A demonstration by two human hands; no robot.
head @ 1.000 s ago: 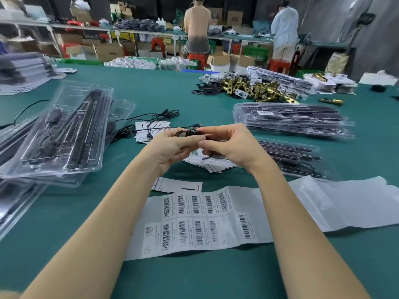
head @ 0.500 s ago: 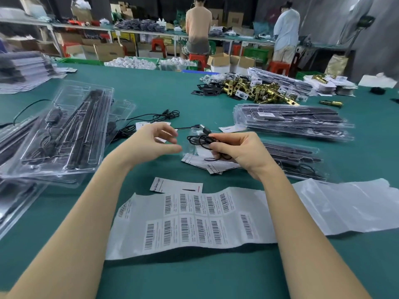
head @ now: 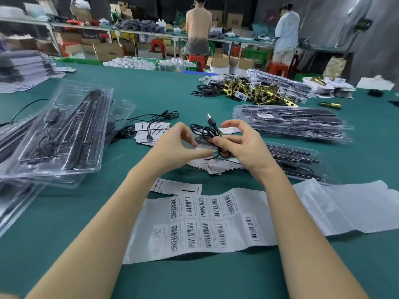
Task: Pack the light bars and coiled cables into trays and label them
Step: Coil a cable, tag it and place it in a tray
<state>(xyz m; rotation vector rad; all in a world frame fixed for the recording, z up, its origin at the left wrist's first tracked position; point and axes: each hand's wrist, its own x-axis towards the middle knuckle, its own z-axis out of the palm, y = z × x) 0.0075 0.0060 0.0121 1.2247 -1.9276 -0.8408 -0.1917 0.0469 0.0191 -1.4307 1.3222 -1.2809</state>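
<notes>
My right hand (head: pixel 241 147) grips a coiled black cable (head: pixel 207 132) above the table's middle, its USB plug sticking up. My left hand (head: pixel 177 145) is just left of the coil and pinches the cable's loose end near its fingertips. A sheet of barcode labels (head: pixel 203 221) lies in front of me. A clear tray with black light bars and a cable (head: pixel 64 130) sits open at the left. Closed packed trays (head: pixel 291 121) are stacked at the right, another tray (head: pixel 295 160) lying behind my right wrist. More loose cable (head: pixel 151 119) rests on the cloth behind my left hand.
Printed cards (head: pixel 149 130) lie under the loose cable. A white backing sheet (head: pixel 349 208) spreads at the right. Brass hardware (head: pixel 254 91) is piled at the far right. Two people stand at a far bench with their backs to me. More trays overlap the table's left edge.
My left hand drew away from the coil, then came back and now pinches its loose end. My right hand has turned the coil so the USB plug points up.
</notes>
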